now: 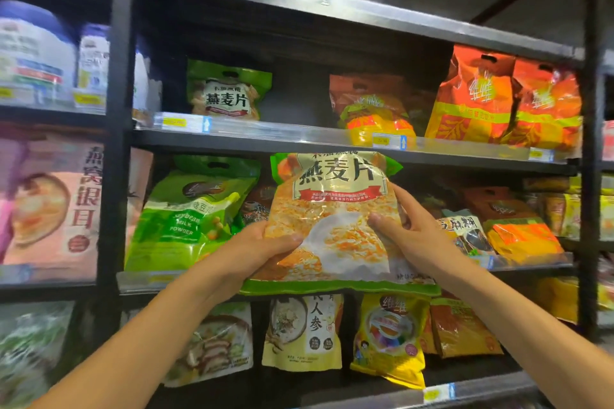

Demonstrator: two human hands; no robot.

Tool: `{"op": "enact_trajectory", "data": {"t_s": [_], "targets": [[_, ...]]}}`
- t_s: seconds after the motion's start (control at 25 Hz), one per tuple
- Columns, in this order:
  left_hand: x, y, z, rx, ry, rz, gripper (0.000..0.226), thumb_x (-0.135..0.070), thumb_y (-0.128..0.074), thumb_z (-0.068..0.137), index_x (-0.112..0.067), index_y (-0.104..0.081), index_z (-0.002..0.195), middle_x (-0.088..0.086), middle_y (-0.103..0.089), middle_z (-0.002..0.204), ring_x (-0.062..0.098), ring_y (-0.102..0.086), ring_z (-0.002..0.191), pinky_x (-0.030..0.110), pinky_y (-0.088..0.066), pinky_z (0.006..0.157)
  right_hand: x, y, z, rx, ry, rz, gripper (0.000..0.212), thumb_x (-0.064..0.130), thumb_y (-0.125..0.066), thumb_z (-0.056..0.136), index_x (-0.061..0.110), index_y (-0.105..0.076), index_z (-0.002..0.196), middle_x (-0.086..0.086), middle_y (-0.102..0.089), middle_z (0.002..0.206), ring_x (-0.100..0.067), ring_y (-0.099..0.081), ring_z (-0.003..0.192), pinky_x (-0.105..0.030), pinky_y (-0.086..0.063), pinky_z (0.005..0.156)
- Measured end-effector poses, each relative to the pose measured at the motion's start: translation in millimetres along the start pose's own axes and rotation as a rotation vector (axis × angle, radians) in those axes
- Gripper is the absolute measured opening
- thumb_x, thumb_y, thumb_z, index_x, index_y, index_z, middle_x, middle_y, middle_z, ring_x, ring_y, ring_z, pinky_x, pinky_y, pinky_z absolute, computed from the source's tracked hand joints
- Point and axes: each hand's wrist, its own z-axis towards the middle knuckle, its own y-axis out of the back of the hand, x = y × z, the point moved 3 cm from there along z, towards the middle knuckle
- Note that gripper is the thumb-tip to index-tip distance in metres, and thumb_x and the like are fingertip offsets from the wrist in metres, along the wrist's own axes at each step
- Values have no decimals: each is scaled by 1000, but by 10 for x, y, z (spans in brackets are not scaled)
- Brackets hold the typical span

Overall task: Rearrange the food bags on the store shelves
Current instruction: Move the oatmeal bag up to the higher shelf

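Tins (pixel 36 53): far left of the oat bag (pixel 335 219) and higher, beyond the post; blue and white, blurred.
Pink bag (pixel 56 202): far left of the oat bag, at about its height, also beyond the post.
Post (pixel 118 109): black upright, well left of the oat bag, separating two shelf bays.
Soy milk bag (pixel 189 212): green, just left of the oat bag, standing on the shelf behind the left forearm.
Small oat bag (pixel 229 90): above and left of the oat bag, one shelf up, upright, with the same large characters.
Left hand (pixel 262 242): grips the lower left edge of the oat bag. The thumb lies across the front and the fingers are hidden behind.
Ginseng bag (pixel 305 332): pale yellow, directly below the oat bag, one shelf down.
Oat bag: green border, orange and white front, held upright off the shelf by both hands. Its top edge overlaps the upper rail (pixel 299 139) and its bottom seam covers part of the lower rail (pixel 149 279).
Yellow bag (pixel 388 335): below the oat bag, slightly right, tilted.
Right hand (pixel 408 226): grips the right side of the oat bag at mid-height. The thumb presses on the front and the fingers curl round the edge.
Sesame bag (pixel 465 229): just right of the oat bag, behind the right wrist.
Orange bags (pixel 475 100): above and right of the oat bag, one shelf up, upright side by side.
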Motion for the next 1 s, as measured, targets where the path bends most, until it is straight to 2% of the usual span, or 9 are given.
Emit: {"op": "enact_trajectory", "data": {"t_s": [0.16, 0.4, 0.56, 0.68, 0.76, 0.88, 1.0], "targets": [[-223, 336, -443, -12, 9, 2, 31, -29, -71, 97, -16, -68, 125, 5, -81, 114, 28, -76, 109, 50, -55, 106, 339, -272, -95, 14, 87, 31, 52, 22, -69, 97, 39, -50, 141, 18, -75, 120, -1, -73, 107, -15, -58, 79], [-594, 761, -873, -38, -11, 30, 27, -27, -68, 98, -14, -71, 122, 5, -82, 109, 21, -80, 96, 31, -65, 82, 780, -597, -35, 48, 156, 66, 63, 39, -71, 88, 39, -48, 147, 17, -73, 124, -3, -72, 111, -29, -59, 93], [-779, 1039, -974, -92, -46, 75, 28, -29, -69, 98, -14, -71, 121, 8, -81, 110, 26, -79, 100, 37, -64, 87, 1036, -770, 96, 70, 199, 99, 62, 37, -70, 91, 40, -46, 148, 14, -73, 127, -6, -72, 111, -34, -59, 93], [-911, 1188, -932, -158, -88, 92, 28, -30, -71, 96, -16, -72, 120, 7, -81, 110, 27, -79, 102, 45, -60, 96, 1193, -841, 267, 68, 220, 100, 58, 31, -69, 95, 42, -46, 147, 15, -72, 126, -3, -73, 108, -24, -62, 85], [-1008, 1281, -858, -206, -123, 93, 30, -31, -73, 95, -17, -71, 121, 6, -82, 109, 26, -79, 100, 42, -62, 92, 1285, -860, 427, 76, 249, 88, 59, 30, -68, 97, 41, -43, 149, 15, -71, 127, -2, -72, 109, -25, -61, 87], [-1154, 1410, -680, -266, -171, 80, 29, -29, -74, 94, -15, -70, 119, 7, -82, 104, 24, -80, 90, 36, -66, 79, 1429, -873, 732, 79, 282, 38, 60, 30, -73, 94, 45, -42, 143, 19, -70, 124, 3, -70, 106, -24, -58, 90], [-1290, 1561, -434, -339, -213, 100, 33, -30, -77, 93, -12, -70, 120, 10, -82, 106, 29, -79, 96, 41, -64, 87, 1492, -905, 1117, 131, 269, 5, 77, 27, -83, 86, 41, -38, 147, 15, -69, 125, -2, -71, 106, -32, -58, 96]]}}
